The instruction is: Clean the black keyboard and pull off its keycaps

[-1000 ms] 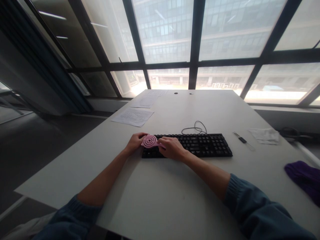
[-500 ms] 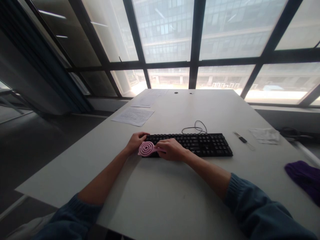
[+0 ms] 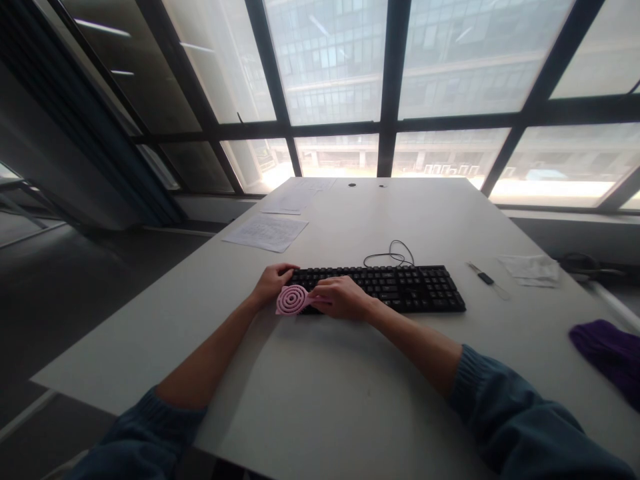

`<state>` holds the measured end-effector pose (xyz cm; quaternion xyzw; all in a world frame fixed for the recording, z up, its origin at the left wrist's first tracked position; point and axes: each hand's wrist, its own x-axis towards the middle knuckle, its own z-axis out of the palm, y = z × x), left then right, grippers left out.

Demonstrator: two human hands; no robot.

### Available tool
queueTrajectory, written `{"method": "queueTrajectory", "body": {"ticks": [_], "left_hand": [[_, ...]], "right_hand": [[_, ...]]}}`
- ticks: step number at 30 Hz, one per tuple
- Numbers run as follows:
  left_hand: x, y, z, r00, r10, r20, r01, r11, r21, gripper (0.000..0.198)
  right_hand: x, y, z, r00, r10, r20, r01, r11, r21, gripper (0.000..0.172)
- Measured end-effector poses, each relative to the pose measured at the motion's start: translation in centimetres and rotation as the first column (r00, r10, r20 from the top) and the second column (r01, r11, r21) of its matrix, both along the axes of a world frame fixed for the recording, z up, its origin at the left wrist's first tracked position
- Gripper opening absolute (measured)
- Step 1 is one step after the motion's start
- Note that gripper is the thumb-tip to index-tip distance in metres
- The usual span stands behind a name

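Observation:
A black keyboard (image 3: 390, 287) lies flat on the white table, its cable looped behind it. My left hand (image 3: 271, 283) grips the keyboard's left end, thumb along the back edge; part of its fingers is hidden. In my right hand (image 3: 343, 298) is the handle of a pink hairbrush (image 3: 291, 301) with a round, spiral-patterned head. The brush head sits over the keyboard's front left corner, bristle side down, close to my left hand. My right fingers are closed round the handle, above the keyboard's left part.
Right of the keyboard lie a small black-handled tool (image 3: 484, 277) and a folded white cloth (image 3: 530, 271). A purple cloth (image 3: 607, 357) rests at the right edge. Printed sheets (image 3: 267, 232) lie at the back left of the table (image 3: 320, 400). Windows stand behind.
The brush head has shifted very slightly downward at the keyboard's left corner. Both hands keep their holds, and the keyboard stays in place.

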<state>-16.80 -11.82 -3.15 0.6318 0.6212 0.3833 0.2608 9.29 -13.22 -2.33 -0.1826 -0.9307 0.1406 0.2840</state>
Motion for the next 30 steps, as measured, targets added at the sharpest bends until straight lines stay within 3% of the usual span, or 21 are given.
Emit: {"method": "queueTrajectory", "body": {"ticks": [9,24,30], "left_hand": [[0.18,-0.16,0.31,1.0,-0.009,0.009,0.009,1.0,-0.013,0.037],[0.05,-0.18,-0.18,0.999,0.005,0.047,-0.003,1.0,-0.029,0.039],[0.38,-0.34,0.34,1.0,-0.026,0.013,0.025,1.0,0.012,0.038]], "right_hand": [[-0.29,0.11,-0.21,0.986,-0.169,-0.006,0.169,0.985,0.03,0.025],[-0.16,0.19,-0.14,0.981,-0.192,-0.032,0.194,0.98,0.042,0.022],[-0.31,0.1,0.1,0.941,-0.339,0.017,0.339,0.941,-0.015,0.023]]}}
